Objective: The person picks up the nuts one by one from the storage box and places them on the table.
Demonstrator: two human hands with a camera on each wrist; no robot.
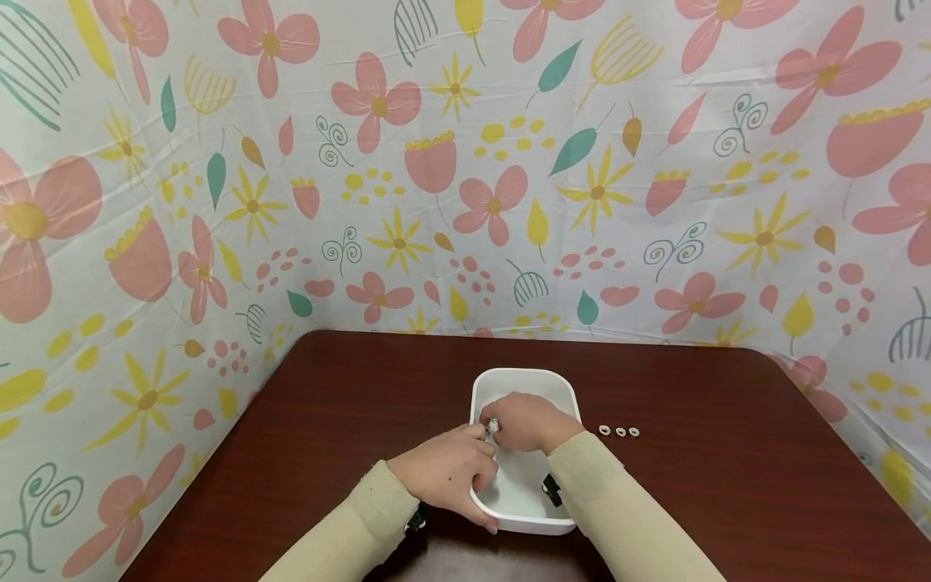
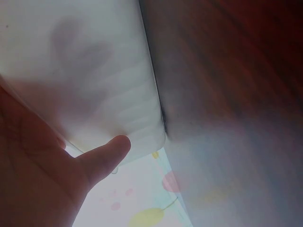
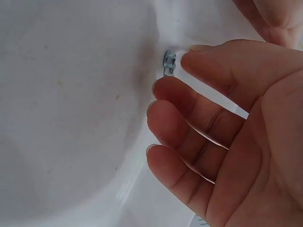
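Note:
My left hand (image 1: 451, 469) grips the left side of a white plastic bin (image 1: 524, 521). In the left wrist view, its thumb (image 2: 106, 153) lies along the bin's outer wall; the other fingers reach over the rim. Inside the bin, my right hand (image 1: 527, 420) is close to the left wall, fingers curled. At its thumb and index fingertips is a small shiny metal piece (image 3: 169, 60) with a faceted top, which it pinches. In the head view, this piece shows between the two hands, near the left fingertips.
The bin stands on a dark reddish-brown table (image 1: 378, 376). Three small white rings (image 1: 620, 432) lie in a row to the right of the bin. A flower-patterned cloth (image 1: 509, 267) hangs behind the table and along its sides.

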